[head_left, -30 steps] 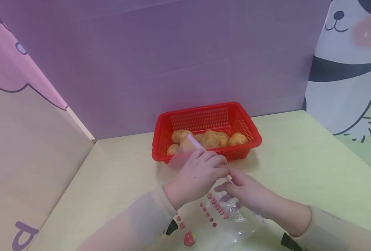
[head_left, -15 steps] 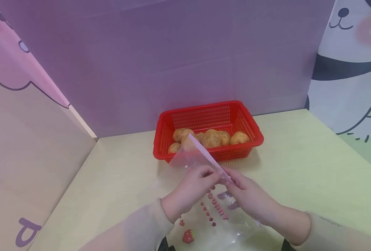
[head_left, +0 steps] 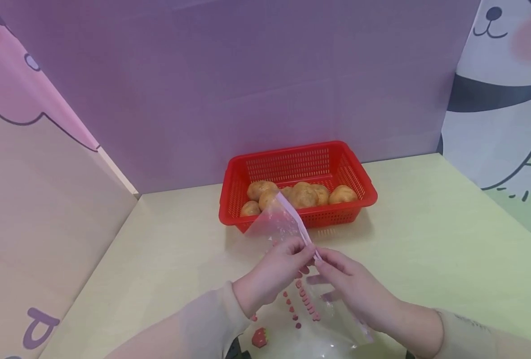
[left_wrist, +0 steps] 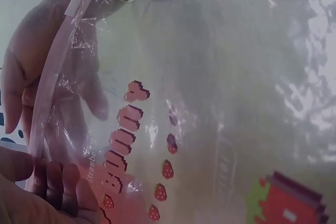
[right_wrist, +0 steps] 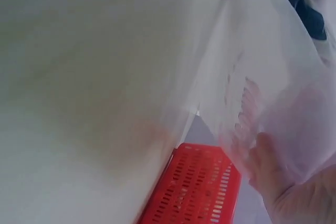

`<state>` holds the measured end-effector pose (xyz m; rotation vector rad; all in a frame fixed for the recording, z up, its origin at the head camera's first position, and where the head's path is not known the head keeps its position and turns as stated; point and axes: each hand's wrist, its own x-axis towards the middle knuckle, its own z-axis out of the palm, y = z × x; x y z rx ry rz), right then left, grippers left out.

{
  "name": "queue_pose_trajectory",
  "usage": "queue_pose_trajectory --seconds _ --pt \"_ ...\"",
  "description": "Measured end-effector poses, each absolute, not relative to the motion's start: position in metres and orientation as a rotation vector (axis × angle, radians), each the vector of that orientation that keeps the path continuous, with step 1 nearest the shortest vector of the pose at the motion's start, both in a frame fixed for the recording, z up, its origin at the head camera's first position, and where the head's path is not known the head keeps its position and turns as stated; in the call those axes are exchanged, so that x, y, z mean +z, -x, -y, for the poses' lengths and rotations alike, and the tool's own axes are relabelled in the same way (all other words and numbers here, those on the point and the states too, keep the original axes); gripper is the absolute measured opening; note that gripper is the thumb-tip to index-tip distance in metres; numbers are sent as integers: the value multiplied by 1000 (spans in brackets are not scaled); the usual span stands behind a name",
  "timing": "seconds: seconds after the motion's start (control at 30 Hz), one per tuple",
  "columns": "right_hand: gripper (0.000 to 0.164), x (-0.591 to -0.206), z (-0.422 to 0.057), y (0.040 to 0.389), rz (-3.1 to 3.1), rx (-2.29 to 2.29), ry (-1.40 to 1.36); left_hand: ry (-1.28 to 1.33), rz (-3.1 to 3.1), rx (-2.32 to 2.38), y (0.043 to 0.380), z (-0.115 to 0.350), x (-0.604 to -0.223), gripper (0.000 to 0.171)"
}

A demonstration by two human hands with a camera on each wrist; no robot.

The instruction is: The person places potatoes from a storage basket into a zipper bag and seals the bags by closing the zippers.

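A clear plastic zip bag (head_left: pixel 308 301) with a pink zip strip hangs between my hands, printed with strawberries and pink lettering. My left hand (head_left: pixel 272 271) pinches the strip near its middle, thumb against curled fingers. Just beside it, my right hand (head_left: pixel 360 286) pinches the same strip between thumb and forefinger, its other fingers behind the clear film. In the left wrist view a small white slider (left_wrist: pixel 71 8) sits at the strip's far end, beyond the right hand. The bag's upper corner overlaps the red basket (head_left: pixel 288 155) in the head view.
The basket stands on the pale table (head_left: pixel 175 234) near the purple back wall (head_left: pixel 229 89), with several potatoes (head_left: pixel 303 195) in it. A side panel with a pink cartoon (head_left: pixel 16 94) rises at left, and one with a panda (head_left: pixel 494 119) at right.
My left hand has slid down along the zip strip from its upper part to beside my right hand, baring the strip's upper end. The right hand has shifted slightly down and keeps its pinch.
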<state>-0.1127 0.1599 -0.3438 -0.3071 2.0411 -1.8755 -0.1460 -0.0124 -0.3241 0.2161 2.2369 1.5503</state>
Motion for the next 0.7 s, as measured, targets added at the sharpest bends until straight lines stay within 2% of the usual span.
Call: queue_pose_trajectory --seconds 0.27,0.53,0.6,0.7 --pt "35 -341 -163 130 -2254 -1823 382 -433 -2246 1460 147 21 -322 22" --pt "54 -339 -159 128 -2487 -1675 473 -464 -2533 1331 144 20 -321 7" --pt "53 -339 -155 124 -2480 -1693 443 -422 -2576 1388 142 16 -324 13" --pt "51 -342 -151 121 -2470 -1722 411 -416 -2604 1473 136 13 -329 38"
